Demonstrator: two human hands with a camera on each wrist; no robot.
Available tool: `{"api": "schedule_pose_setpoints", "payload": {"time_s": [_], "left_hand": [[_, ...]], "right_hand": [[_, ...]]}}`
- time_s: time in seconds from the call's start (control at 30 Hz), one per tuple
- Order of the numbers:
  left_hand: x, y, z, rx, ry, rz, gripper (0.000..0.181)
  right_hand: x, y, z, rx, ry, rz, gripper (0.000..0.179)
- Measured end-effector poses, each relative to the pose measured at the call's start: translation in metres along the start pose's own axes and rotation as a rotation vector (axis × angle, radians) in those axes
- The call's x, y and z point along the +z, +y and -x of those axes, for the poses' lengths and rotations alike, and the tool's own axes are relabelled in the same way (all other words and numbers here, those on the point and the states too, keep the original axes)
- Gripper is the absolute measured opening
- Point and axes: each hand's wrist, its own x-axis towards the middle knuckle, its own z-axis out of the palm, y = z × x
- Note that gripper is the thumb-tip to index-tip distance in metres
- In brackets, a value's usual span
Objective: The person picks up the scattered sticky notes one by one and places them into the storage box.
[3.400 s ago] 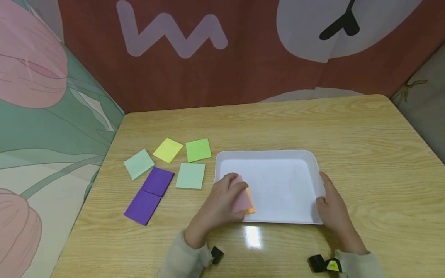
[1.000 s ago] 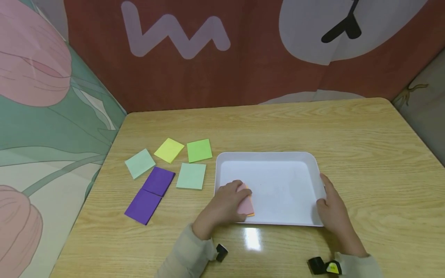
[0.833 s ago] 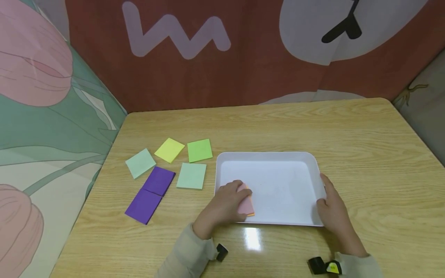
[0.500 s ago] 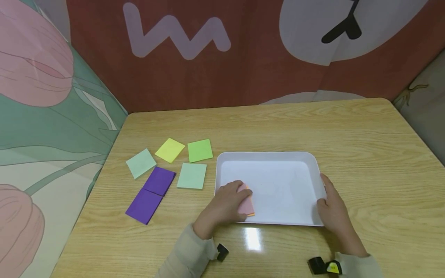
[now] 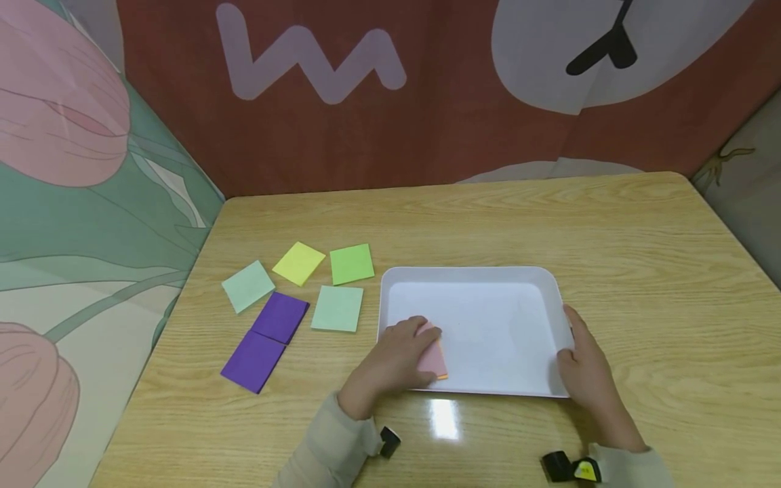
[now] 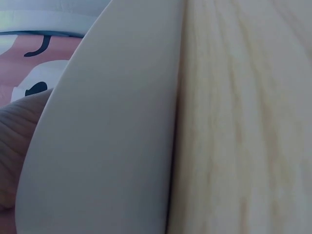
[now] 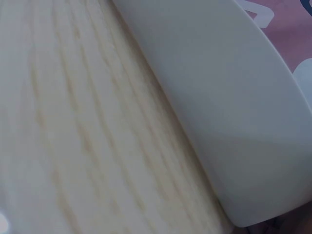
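In the head view my left hand (image 5: 393, 356) holds a pink sticky-note pad (image 5: 432, 359) in the near left corner of a white tray (image 5: 476, 274). A thin strip of an orange pad (image 5: 443, 377) shows under the pink one; the palm and fingers cover the rest. My right hand (image 5: 586, 366) grips the tray's right side, thumb over the rim. Both wrist views look along the tray's outer wall (image 6: 107, 112) against the wood; part of the left hand shows past its edge in the left wrist view.
Left of the tray on the wooden table (image 5: 549, 217) lie two purple pads (image 5: 253, 360) edge to edge, a yellow pad (image 5: 298, 263), a green pad (image 5: 352, 264) and two mint pads (image 5: 337, 309). A printed cloth wall (image 5: 366, 135) stands behind the table.
Since the earliest frame my left hand has lowered the pink and orange pads to the tray's near left corner, and less orange shows. The right hand stays on the tray. The last second is nearly still.
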Motion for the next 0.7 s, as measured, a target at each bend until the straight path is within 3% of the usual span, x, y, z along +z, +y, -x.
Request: {"api": "schedule_pose_setpoints", "payload": {"time_s": [0.2, 0.7], "left_hand": [[-0.001, -0.002, 0.000, -0.004, 0.026, 0.044, 0.063], [-0.008, -0.014, 0.007, -0.014, 0.161, 0.074, 0.054]], "right_hand": [[0.000, 0.000, -0.001, 0.011, -0.002, 0.005, 0.062], [0.000, -0.001, 0.000, 0.008, -0.006, -0.001, 0.062]]}}
